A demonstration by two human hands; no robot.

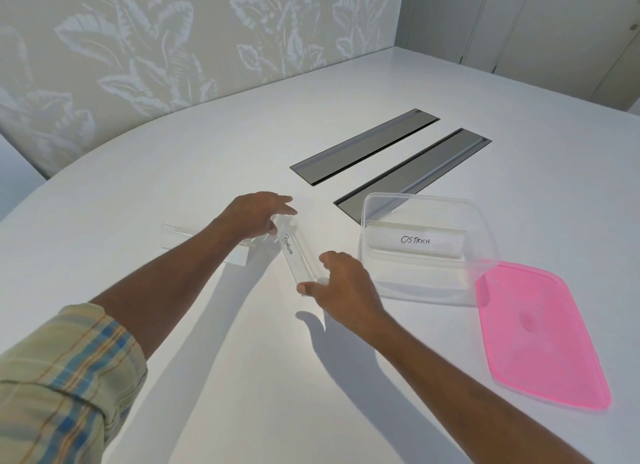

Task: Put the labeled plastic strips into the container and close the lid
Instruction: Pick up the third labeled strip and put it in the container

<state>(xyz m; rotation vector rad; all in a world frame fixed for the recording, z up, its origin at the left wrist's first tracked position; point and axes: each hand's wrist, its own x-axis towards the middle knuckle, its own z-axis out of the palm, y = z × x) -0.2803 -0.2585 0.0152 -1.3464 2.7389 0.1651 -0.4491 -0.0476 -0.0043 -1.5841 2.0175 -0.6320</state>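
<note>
A clear plastic strip labeled PENGUIN (294, 252) lies on the white table between my hands. My left hand (256, 216) grips its far end, and my right hand (337, 283) pinches its near end. Another clear strip (207, 244) lies to the left, partly hidden under my left forearm. The clear container (429, 290) stands open to the right, with a strip labeled OSTRICH (415, 240) inside it. The pink lid (540, 335) lies flat on the table, right of the container and nearer to me.
Two long grey recessed panels (363, 147) (415, 173) are set into the table beyond the container. A wall with a leaf pattern (138, 48) rises behind the table's curved far edge.
</note>
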